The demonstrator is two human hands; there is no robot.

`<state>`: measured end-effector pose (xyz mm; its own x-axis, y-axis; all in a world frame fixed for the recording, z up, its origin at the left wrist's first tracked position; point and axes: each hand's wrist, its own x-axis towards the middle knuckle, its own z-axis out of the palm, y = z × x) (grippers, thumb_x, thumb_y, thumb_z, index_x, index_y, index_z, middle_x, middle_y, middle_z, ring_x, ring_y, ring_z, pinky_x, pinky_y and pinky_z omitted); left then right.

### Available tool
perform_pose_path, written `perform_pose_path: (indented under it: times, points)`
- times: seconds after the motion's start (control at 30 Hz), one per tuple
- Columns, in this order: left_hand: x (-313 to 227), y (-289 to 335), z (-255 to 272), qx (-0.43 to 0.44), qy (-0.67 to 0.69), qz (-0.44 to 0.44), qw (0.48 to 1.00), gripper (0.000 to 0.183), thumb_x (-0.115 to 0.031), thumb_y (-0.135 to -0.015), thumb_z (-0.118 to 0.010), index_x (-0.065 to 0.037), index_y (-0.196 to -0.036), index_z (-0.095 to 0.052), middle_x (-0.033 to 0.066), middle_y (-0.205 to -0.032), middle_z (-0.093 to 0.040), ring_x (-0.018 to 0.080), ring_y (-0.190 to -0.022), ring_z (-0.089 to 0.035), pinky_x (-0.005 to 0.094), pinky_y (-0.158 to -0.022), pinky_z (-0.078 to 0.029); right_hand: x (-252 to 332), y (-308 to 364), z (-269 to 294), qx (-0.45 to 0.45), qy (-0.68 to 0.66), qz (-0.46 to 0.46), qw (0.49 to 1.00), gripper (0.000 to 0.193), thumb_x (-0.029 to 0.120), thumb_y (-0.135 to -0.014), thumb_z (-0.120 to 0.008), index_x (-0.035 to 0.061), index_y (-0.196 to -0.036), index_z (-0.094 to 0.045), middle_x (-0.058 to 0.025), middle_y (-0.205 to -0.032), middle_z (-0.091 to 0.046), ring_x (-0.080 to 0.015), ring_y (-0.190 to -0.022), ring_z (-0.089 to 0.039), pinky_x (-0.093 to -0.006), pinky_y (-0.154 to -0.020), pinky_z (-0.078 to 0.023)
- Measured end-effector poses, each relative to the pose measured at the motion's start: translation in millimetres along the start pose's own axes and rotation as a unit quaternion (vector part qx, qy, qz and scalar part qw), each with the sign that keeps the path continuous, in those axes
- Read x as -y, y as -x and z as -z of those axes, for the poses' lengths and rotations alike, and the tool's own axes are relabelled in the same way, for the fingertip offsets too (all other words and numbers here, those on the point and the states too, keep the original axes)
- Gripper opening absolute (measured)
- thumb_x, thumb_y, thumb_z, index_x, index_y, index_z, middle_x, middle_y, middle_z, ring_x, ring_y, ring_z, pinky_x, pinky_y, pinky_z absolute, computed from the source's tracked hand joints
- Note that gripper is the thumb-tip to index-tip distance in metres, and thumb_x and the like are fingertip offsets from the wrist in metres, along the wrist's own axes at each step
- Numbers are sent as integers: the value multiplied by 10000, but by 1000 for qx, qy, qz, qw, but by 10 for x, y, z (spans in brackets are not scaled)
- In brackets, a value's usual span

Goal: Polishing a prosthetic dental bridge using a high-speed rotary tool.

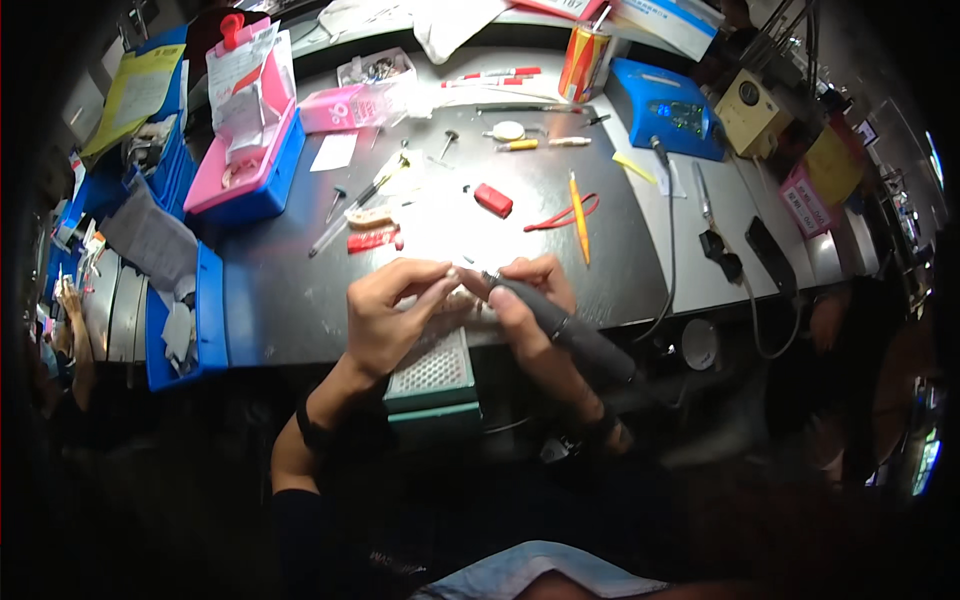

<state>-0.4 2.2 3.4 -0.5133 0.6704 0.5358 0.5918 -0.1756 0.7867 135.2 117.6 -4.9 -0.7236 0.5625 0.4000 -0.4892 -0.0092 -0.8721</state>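
Note:
In front of me, over the near edge of the dark metal bench, my left hand (385, 310) pinches a small pale piece (454, 271) between thumb and fingertips; its exact kind is too small to tell. My right hand (535, 315) is wrapped round a thick dark rotary handpiece (585, 345), gripped near its front end. Its thin tip points left, close to the pale piece; contact between them cannot be made out. Just below my fingers, a pale lumpy object (462, 301) is partly hidden. Under my hands a green box (432, 368) with a perforated white top juts from the bench.
A red block (492, 199), an orange pen-like tool (580, 222) and a tan curved piece (371, 218) lie beyond my hands. At right stand a blue control box (660, 108) and a drinks can (583, 64); pink and blue trays (246, 195) at left. Another person's hand (69, 297) shows far left.

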Motion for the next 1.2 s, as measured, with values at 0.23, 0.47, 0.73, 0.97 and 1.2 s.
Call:
perform_pose_path:
  times: [0.23,0.47,0.73,0.97,1.2]
  points:
    - [85,-29,-30,-3,-10,-19,1000,163,41,-760,-712,33,-921,-694,129,-871,-697,179,-788,-691,253,-682,-552,-183,13,55,-43,0,-1,999,216,52,-869,-599,12,-1038,-469,-87,-933,-593,-62,-798,-511,-242,-735,-450]
    - [78,54,35,37,-10,-52,998,173,71,-779,-694,54,-950,-672,139,-929,-676,166,-832,-671,255,-735,-548,-226,63,25,3,7,57,998,221,56,-871,-605,7,-1038,-467,-97,-974,-573,-85,-840,-533,-247,-750,-457]
    - [34,-9,-40,-17,58,-21,998,262,77,-774,-685,30,-1031,-660,131,-987,-673,178,-889,-680,264,-772,-570,-287,27,58,-21,-22,59,998,221,58,-866,-609,14,-1027,-464,-75,-927,-556,-69,-805,-495,-241,-729,-431]
    - [68,-1,-6,-22,9,-49,999,224,59,-760,-707,26,-981,-685,139,-948,-682,179,-846,-685,259,-736,-568,-277,31,50,-6,-45,31,998,196,41,-862,-605,21,-997,-464,-66,-896,-545,-67,-791,-483,-235,-724,-416]
    - [48,20,22,-27,-57,-97,993,177,40,-730,-739,17,-900,-694,122,-892,-680,168,-751,-673,255,-650,-541,-204,35,54,21,2,12,1000,176,30,-864,-597,13,-1000,-487,-57,-860,-552,-61,-749,-495,-222,-674,-426]
